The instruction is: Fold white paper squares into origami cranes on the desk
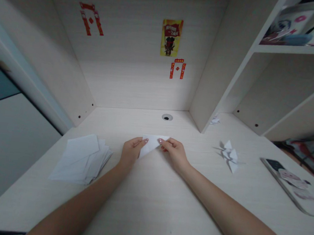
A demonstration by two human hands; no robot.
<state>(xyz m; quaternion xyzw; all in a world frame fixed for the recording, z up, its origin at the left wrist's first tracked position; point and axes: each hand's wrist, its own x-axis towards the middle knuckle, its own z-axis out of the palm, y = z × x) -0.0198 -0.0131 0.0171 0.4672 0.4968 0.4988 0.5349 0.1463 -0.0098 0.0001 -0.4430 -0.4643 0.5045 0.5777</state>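
A folded white sheet of paper (152,144), roughly triangular, is held between both hands above the middle of the desk. My left hand (133,149) pinches its left edge, thumb on top. At the upper right corner, my right hand (174,152) grips the paper between thumb and fingers. The fingers behind the paper are partly hidden. Left of my left forearm lies a loose stack of white paper sheets (81,160). Several folded paper cranes (230,155) sit together to the right of my right hand.
A phone or tablet in a decorated case (297,188) lies at the right. A round cable hole (167,117) is near the back wall. An upright divider (215,64) stands at the back right, with a small white paper piece (215,120) beside its base. Red decorations hang behind.
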